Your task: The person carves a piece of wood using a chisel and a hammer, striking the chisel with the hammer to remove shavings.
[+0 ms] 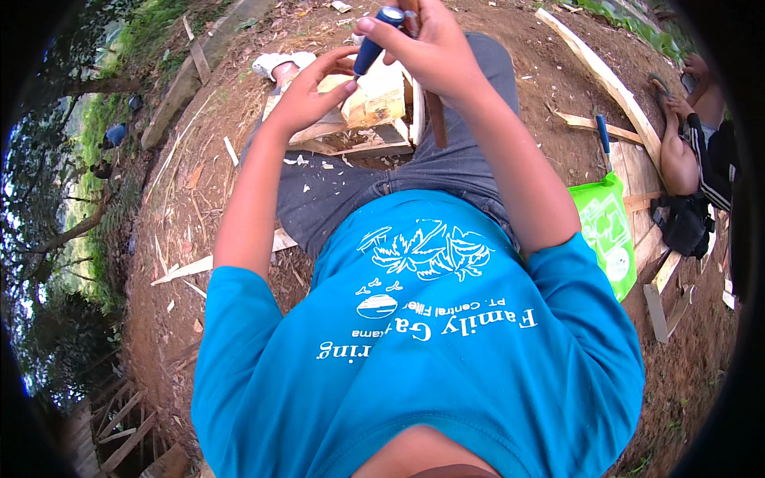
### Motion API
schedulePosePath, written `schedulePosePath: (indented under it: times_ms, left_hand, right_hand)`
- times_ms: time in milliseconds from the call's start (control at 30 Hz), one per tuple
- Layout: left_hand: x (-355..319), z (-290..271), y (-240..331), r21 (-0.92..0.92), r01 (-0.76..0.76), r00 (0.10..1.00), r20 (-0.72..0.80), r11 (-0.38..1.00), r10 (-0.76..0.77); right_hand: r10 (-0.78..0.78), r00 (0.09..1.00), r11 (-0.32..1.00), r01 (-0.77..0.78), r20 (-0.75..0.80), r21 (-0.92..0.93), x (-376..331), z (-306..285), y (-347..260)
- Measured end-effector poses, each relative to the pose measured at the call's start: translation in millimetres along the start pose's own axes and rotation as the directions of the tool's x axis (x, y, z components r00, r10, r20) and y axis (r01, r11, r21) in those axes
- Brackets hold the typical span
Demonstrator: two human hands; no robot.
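Observation:
High in the view, my right hand point(442, 56) is closed with its thumb against a blue-handled tool point(369, 56) that has a pale metal cap. The tool slants down to the left; its working end is hidden, so I cannot tell its exact kind. A brown wooden stick point(435, 119) runs behind my right wrist, and a brown end shows above its fingers. My left hand point(315, 95) is beside the tool's lower end, fingers curved and apart from the thumb. Below them, between my legs, sits a pale wooden block or box-like frame point(382, 107).
Wood shavings dot my grey trousers point(335, 187). To the right lie a bright green bag point(607, 231), another blue-handled tool point(603, 135), boards point(641, 203) and a long plank point(610, 76). Another person point(693, 151) sits at far right. A beam point(179, 92) lies left.

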State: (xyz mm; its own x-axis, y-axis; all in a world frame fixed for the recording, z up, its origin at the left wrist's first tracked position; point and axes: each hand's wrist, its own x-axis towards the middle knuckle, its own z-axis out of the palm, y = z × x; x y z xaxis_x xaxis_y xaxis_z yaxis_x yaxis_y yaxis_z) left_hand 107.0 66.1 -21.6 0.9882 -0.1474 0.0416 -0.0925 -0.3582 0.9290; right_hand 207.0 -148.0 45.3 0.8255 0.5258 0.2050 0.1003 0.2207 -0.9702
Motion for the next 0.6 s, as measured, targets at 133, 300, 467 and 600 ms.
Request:
schedulePosePath:
  times_ms: [133,300,467,600]
  left_hand:
    - [4.2,16.7,-0.2,-0.045,0.144,0.989,-0.019,0.988,-0.145]
    - [12.5,18.1,-1.5,-0.189,0.101,0.994,0.063,0.977,-0.09]
    - [10.2,24.1,0.3,-0.253,0.159,0.987,0.027,0.954,-0.157]
    - [7.1,25.3,-2.9,-0.226,0.141,0.99,0.023,0.964,-0.139]
  right_hand:
    - [-0.261,0.964,0.944,0.244,-0.051,-0.221,8.0,7.2,3.5]
    - [-0.218,0.975,0.951,0.223,0.047,-0.213,13.8,9.8,-8.1]
    - [0.126,0.982,0.991,-0.12,0.139,-0.055,15.9,10.0,-15.9]
    - [0.011,0.996,0.995,-0.002,0.092,-0.098,16.7,12.3,-4.9]
